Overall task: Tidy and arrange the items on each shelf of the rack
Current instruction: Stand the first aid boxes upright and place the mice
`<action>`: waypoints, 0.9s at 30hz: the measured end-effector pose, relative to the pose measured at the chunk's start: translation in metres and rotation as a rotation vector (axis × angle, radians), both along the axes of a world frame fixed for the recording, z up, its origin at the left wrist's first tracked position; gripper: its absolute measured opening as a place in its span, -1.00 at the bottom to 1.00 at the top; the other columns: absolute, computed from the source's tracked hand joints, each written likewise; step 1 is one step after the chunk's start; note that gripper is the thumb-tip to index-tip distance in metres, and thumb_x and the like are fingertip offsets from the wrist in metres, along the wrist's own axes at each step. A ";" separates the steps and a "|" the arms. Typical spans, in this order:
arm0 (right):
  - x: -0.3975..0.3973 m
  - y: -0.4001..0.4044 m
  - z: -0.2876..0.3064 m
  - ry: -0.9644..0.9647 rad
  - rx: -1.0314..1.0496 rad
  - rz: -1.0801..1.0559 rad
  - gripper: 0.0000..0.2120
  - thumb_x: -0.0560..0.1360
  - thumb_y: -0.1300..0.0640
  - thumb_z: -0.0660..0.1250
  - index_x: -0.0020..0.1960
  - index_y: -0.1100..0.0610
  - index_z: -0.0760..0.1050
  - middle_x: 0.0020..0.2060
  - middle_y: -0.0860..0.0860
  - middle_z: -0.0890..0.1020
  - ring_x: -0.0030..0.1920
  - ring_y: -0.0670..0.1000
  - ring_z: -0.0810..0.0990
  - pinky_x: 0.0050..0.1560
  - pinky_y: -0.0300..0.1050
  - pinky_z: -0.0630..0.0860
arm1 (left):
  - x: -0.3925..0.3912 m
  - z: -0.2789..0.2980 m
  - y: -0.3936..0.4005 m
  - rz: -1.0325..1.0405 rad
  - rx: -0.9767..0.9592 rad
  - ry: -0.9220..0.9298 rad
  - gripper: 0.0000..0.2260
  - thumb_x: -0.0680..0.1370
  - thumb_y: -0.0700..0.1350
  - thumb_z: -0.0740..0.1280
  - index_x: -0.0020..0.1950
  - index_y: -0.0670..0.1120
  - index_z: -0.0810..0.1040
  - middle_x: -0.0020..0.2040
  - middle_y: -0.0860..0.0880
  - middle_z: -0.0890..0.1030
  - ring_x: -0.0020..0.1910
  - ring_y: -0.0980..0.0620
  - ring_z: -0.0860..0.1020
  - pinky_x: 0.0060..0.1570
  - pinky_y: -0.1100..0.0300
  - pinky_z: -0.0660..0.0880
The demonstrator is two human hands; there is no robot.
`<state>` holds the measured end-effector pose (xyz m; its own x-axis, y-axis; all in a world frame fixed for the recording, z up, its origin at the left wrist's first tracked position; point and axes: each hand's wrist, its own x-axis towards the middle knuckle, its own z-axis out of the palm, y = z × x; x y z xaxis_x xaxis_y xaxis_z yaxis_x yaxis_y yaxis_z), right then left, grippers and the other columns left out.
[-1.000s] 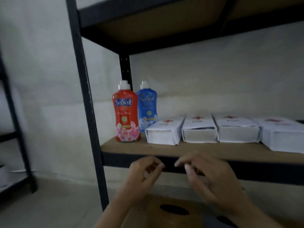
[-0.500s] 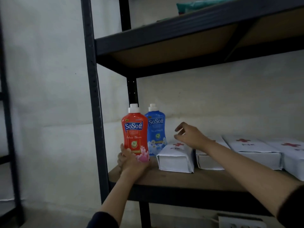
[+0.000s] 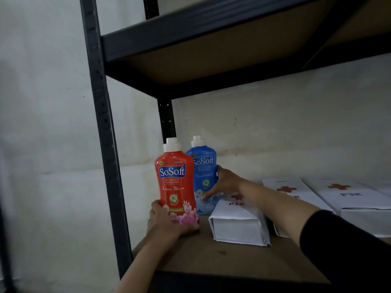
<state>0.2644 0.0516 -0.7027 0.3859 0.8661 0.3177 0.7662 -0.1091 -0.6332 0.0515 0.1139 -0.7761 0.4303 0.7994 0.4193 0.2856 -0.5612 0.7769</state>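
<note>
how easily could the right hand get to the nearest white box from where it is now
Probably yes. The right hand grips the blue bottle, and the nearest white box lies right below its wrist with nothing on top, but it would have to let go first.

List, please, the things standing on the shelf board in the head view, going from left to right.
red bottle → blue bottle → first white box → second white box → third white box

Red bottle [image 3: 176,182]: SoSoft; white box [image 3: 237,218]: probably P3K.
</note>
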 end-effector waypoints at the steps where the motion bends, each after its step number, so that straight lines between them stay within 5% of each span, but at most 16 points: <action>1: 0.000 0.003 -0.002 -0.008 0.016 -0.012 -0.04 0.13 -0.05 0.67 0.39 0.04 0.25 0.28 -0.03 0.53 0.27 0.02 0.51 0.29 0.05 0.49 | 0.002 0.000 0.003 -0.011 -0.001 0.001 0.02 0.05 0.13 0.66 0.32 -0.02 0.14 0.23 -0.03 0.40 0.21 -0.03 0.47 0.22 -0.08 0.49; 8: -0.005 0.026 -0.002 -0.072 0.045 -0.077 -0.11 0.19 -0.08 0.64 0.35 0.11 0.26 0.25 0.02 0.54 0.22 0.05 0.53 0.23 -0.02 0.49 | 0.014 0.005 0.013 -0.041 -0.040 0.034 0.04 -0.06 0.25 0.62 0.25 0.02 0.16 0.21 -0.01 0.45 0.15 -0.01 0.53 0.17 -0.05 0.53; 17: 0.011 0.030 0.004 -0.009 -0.140 -0.082 -0.20 0.30 0.05 0.59 0.42 0.08 0.27 0.34 0.07 0.49 0.33 0.09 0.46 0.30 0.01 0.45 | 0.040 0.011 0.019 -0.023 0.017 0.088 -0.06 0.16 0.14 0.62 0.33 -0.07 0.14 0.28 -0.06 0.44 0.23 -0.06 0.50 0.18 0.00 0.50; 27: 0.043 0.007 -0.002 -0.052 -0.192 -0.159 -0.48 0.39 0.01 0.52 0.29 -0.04 0.43 0.23 0.03 0.56 0.15 0.03 0.55 0.03 -0.15 0.50 | 0.056 0.013 0.012 0.007 0.020 0.115 -0.06 0.20 0.16 0.59 0.37 -0.08 0.13 0.32 -0.09 0.41 0.28 -0.07 0.48 0.21 -0.05 0.48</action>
